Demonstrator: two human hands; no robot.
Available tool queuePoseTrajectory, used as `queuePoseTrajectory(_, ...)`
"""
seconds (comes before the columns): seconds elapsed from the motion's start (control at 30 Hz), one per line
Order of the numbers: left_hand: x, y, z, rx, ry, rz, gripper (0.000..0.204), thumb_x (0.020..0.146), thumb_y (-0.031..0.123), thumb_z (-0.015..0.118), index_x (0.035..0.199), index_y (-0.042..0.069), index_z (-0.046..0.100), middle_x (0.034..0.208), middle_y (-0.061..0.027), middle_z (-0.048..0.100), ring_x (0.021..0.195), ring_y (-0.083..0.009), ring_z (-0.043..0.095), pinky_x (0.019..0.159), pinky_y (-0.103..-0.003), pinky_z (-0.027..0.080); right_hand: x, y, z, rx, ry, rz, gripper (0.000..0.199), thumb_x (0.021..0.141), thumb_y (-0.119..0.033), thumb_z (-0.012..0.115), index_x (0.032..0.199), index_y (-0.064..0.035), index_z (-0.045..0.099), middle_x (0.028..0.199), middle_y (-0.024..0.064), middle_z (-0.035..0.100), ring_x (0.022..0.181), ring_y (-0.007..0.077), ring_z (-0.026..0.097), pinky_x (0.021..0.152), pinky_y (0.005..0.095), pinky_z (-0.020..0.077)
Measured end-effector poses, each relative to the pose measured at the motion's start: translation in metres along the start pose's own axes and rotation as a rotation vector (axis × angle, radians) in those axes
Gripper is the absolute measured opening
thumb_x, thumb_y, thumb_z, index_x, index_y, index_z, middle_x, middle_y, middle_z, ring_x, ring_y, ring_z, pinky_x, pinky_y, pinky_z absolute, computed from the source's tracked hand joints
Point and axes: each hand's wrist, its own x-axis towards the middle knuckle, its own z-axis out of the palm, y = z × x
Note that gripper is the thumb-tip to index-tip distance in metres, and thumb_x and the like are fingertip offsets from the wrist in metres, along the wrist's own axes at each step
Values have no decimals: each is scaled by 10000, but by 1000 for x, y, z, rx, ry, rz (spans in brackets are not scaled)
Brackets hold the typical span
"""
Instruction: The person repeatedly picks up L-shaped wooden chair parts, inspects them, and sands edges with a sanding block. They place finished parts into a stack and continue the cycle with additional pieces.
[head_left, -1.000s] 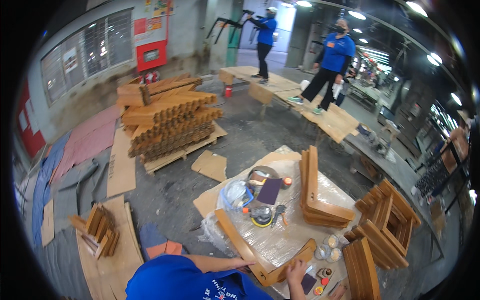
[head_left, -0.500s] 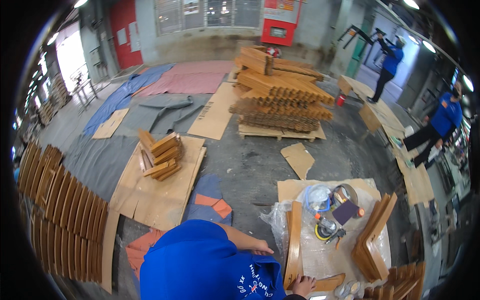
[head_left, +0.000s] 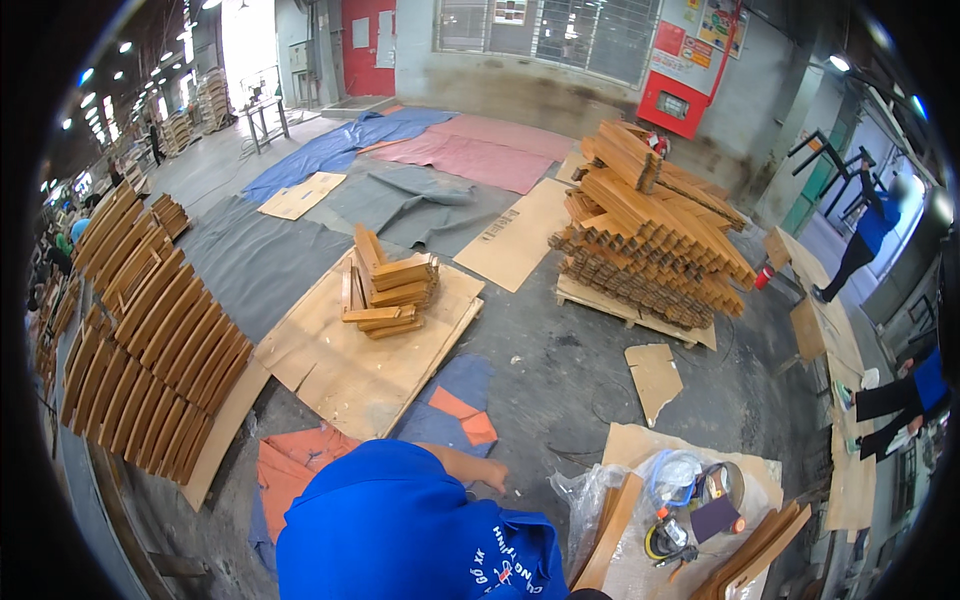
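My left hand (head_left: pixel 490 474) hangs over the dark floor at the end of my bare forearm, beyond the blue sleeve (head_left: pixel 375 500). Its fingers look loosely apart and blurred, with nothing seen in them. The nearest things are two orange cloth pieces (head_left: pixel 463 414) on blue cloth and a long varnished wooden part (head_left: pixel 612 535). That part lies at the left edge of a plastic-covered cardboard sheet (head_left: pixel 640 445). My right hand is out of sight below the lower edge. Angled wooden parts (head_left: pixel 760 548) lie at the sheet's right side.
On the cardboard are a round yellow-and-black power tool (head_left: pixel 660 540), a blue hose (head_left: pixel 672 478) and a dark sheet (head_left: pixel 715 520). Wooden parts are stacked on a left rack (head_left: pixel 170 330), a board (head_left: pixel 395 295) and a far pallet (head_left: pixel 650 235). Two people in blue are at the right.
My view has turned left, so the scene sits farther right. My right hand, which was touching wood at the lower edge, has left view. My left hand has drawn back from the long wooden part.
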Motion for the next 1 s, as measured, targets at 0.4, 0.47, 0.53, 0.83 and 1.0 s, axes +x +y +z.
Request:
queuePoseTrajectory(0.4,-29,-134,3,189,95,-37,532,791,549,560,874,45,707,876,-199,671,817,-349,637,731,-472,483,32,-31,-4,391,220,-244,432,859,-497,505,963,-122,694,1103,199,589,1230,357,380,996,619,245)
queuePoseTrajectory(0.47,-18,-151,0,65,-153,-130,553,770,579,576,878,54,714,953,-202,669,887,-361,629,820,-474,477,24,-61,-13,676,355,-205,290,820,-266,605,989,-34,650,1042,145,614,1133,355,507,1012,503,314)
queuePoseTrajectory(0.53,-12,-157,-7,183,-191,-110,680,753,660,540,986,40,693,1109,-212,622,1028,-349,594,893,-433,457,15,-95,-22,956,30,-137,308,882,-262,568,1090,-42,625,1100,145,613,1119,294,530,996,411,364)
queuePoseTrajectory(0.83,-16,-140,-58,-86,-175,-257,746,710,652,617,1118,28,630,1123,-171,634,1065,-325,584,928,-388,446,2,-162,-34,1544,-1253,-282,440,997,-320,413,1286,-2,510,1302,91,526,1192,161,477,1030,286,341)
queuePoseTrajectory(1.0,-9,-142,-81,235,-169,-133,630,755,594,608,1115,78,635,1081,-163,644,1068,-308,582,940,-415,439,2,-152,-61,1415,-1167,-369,407,991,-282,433,1259,9,530,1267,96,556,1178,153,486,1025,283,345)
